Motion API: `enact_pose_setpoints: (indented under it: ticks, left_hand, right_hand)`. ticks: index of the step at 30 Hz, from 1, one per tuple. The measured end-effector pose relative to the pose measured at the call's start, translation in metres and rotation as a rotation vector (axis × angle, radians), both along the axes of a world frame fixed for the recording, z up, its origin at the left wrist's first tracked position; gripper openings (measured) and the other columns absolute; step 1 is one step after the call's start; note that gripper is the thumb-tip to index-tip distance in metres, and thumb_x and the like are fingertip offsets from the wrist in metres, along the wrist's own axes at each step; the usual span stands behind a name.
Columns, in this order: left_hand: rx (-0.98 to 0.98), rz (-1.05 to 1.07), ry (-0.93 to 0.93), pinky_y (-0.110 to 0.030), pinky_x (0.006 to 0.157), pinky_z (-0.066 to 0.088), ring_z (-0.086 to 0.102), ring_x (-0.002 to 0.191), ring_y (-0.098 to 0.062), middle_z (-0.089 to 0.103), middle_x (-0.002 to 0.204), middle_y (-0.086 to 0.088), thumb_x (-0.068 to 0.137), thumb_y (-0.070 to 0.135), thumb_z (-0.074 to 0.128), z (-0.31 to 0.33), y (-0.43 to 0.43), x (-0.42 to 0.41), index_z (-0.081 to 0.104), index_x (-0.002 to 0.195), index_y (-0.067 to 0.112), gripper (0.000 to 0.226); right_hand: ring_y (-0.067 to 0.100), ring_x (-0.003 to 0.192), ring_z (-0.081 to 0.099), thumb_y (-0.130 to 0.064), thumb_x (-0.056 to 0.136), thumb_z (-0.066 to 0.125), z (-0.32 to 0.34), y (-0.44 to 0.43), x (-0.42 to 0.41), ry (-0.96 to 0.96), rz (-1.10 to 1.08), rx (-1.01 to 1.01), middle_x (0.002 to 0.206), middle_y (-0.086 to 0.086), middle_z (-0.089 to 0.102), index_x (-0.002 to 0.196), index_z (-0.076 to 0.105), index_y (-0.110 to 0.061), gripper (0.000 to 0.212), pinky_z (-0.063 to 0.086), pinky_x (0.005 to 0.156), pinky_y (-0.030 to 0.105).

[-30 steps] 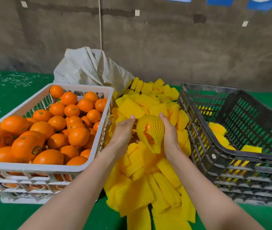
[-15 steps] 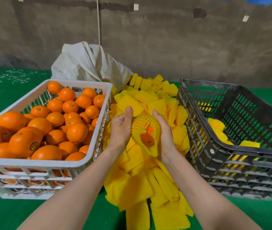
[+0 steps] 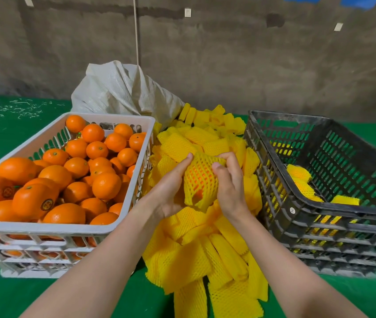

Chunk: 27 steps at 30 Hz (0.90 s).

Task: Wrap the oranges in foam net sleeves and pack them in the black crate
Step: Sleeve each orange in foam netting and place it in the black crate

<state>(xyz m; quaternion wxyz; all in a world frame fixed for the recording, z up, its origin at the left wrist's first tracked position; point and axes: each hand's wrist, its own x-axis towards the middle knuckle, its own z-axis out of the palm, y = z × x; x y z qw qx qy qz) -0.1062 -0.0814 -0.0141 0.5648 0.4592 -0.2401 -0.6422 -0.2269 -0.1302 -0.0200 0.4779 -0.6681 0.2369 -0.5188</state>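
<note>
Head view: left hand (image 3: 171, 189) and right hand (image 3: 229, 182) both grip one orange (image 3: 196, 177) inside a yellow foam net sleeve (image 3: 201, 191), above the sleeve pile (image 3: 205, 255). White crate (image 3: 67, 227) left; black crate (image 3: 333, 210) right, holding wrapped fruit (image 3: 301, 180).

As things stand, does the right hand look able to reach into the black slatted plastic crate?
Probably yes. The right hand grips the yellow foam-netted orange just beside the black slatted plastic crate, whose top is open and holds only a few wrapped oranges; nothing stands between.
</note>
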Motion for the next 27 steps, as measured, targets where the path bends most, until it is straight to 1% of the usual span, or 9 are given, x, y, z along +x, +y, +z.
enact_pose_setpoints:
  ticks: [4, 7, 9, 10, 13, 17, 20, 24, 27]
  left_hand:
    - [0.032, 0.098, -0.096, -0.029, 0.053, 0.056, 0.073, 0.071, -0.019, 0.075, 0.078, -0.006, 0.093, 0.047, 0.050, -0.003, -0.001, -0.003, 0.064, 0.101, 0.016, 0.035]
    - [0.015, 0.124, -0.050, -0.030, 0.054, 0.055, 0.072, 0.069, -0.019, 0.073, 0.074, -0.007, 0.094, 0.043, 0.051, -0.002, -0.001, -0.003, 0.065, 0.099, 0.013, 0.033]
    - [0.027, 0.185, 0.007, -0.034, 0.061, 0.055, 0.071, 0.076, -0.023, 0.073, 0.082, -0.010, 0.093, 0.042, 0.054, 0.000, -0.002, 0.000, 0.064, 0.107, 0.010, 0.036]
    - [0.036, 0.224, 0.023, -0.035, 0.063, 0.054, 0.070, 0.081, -0.024, 0.073, 0.088, -0.011, 0.092, 0.043, 0.054, 0.001, -0.002, 0.002, 0.062, 0.112, 0.010, 0.039]
    - [-0.002, 0.302, 0.023, -0.036, 0.066, 0.054, 0.067, 0.092, -0.025, 0.070, 0.103, -0.011, 0.095, 0.043, 0.050, 0.002, -0.002, 0.006, 0.055, 0.125, 0.010, 0.045]
    - [-0.079, 0.311, 0.054, -0.039, 0.074, 0.055, 0.067, 0.099, -0.024, 0.069, 0.109, -0.011, 0.095, 0.053, 0.036, 0.001, -0.003, 0.008, 0.053, 0.128, 0.008, 0.059]
    - [-0.051, 0.267, 0.174, -0.043, 0.079, 0.052, 0.061, 0.110, -0.031, 0.061, 0.123, -0.019, 0.097, 0.054, 0.031, 0.000, 0.000, 0.016, 0.053, 0.123, 0.008, 0.057]
    - [-0.089, 0.217, 0.074, -0.047, 0.095, 0.047, 0.057, 0.114, -0.033, 0.059, 0.123, -0.017, 0.093, 0.032, 0.051, -0.006, 0.004, 0.018, 0.054, 0.128, 0.004, 0.045]
    - [-0.082, 0.098, 0.149, -0.045, 0.092, 0.050, 0.066, 0.103, -0.028, 0.069, 0.114, -0.011, 0.076, 0.038, 0.063, 0.000, 0.007, 0.012, 0.066, 0.112, 0.013, 0.044]
  right_hand:
    - [0.016, 0.052, 0.032, -0.039, 0.081, 0.041, -0.003, 0.000, -0.003, 0.078, 0.019, -0.065, 0.058, 0.000, 0.035, 0.075, 0.038, -0.020, 0.020, 0.024, 0.048, 0.038]
    - [0.008, 0.075, 0.053, -0.043, 0.082, 0.040, -0.007, 0.003, -0.001, 0.123, 0.068, -0.124, 0.085, -0.004, 0.053, 0.092, 0.042, -0.027, 0.019, 0.043, 0.062, 0.029]
    - [0.001, 0.108, 0.048, -0.041, 0.088, 0.044, -0.012, 0.005, -0.001, 0.123, 0.037, -0.109, 0.119, -0.011, 0.046, 0.110, 0.038, -0.031, 0.025, 0.042, 0.084, 0.016]
    - [0.000, 0.111, 0.046, -0.039, 0.091, 0.046, -0.014, 0.005, -0.001, 0.113, 0.007, -0.063, 0.123, -0.015, 0.042, 0.115, 0.037, -0.031, 0.027, 0.040, 0.086, 0.014]
    - [0.016, 0.105, 0.053, -0.039, 0.093, 0.047, -0.018, 0.005, 0.000, 0.105, -0.048, 0.054, 0.116, -0.001, 0.053, 0.114, 0.047, -0.021, 0.028, 0.045, 0.083, 0.030]
    - [0.009, 0.110, 0.051, -0.045, 0.076, 0.060, -0.021, 0.013, 0.009, 0.219, -0.026, 0.030, 0.121, -0.003, 0.054, 0.121, 0.049, -0.021, 0.052, 0.040, 0.084, 0.009]
    - [0.008, 0.109, 0.050, -0.038, 0.067, 0.078, -0.021, 0.012, 0.012, 0.235, -0.054, 0.055, 0.120, -0.006, 0.050, 0.120, 0.041, -0.025, 0.067, 0.044, 0.080, 0.011]
    - [0.022, 0.110, 0.056, -0.012, 0.080, 0.071, -0.014, 0.004, 0.009, -0.021, 0.063, 0.358, 0.124, 0.011, 0.055, 0.114, 0.046, -0.028, 0.045, 0.052, 0.084, 0.035]
    - [0.025, 0.106, 0.059, -0.013, 0.088, 0.055, -0.012, 0.002, 0.010, -0.221, 0.254, 0.662, 0.124, 0.014, 0.058, 0.123, 0.050, -0.020, 0.036, 0.052, 0.073, 0.033]
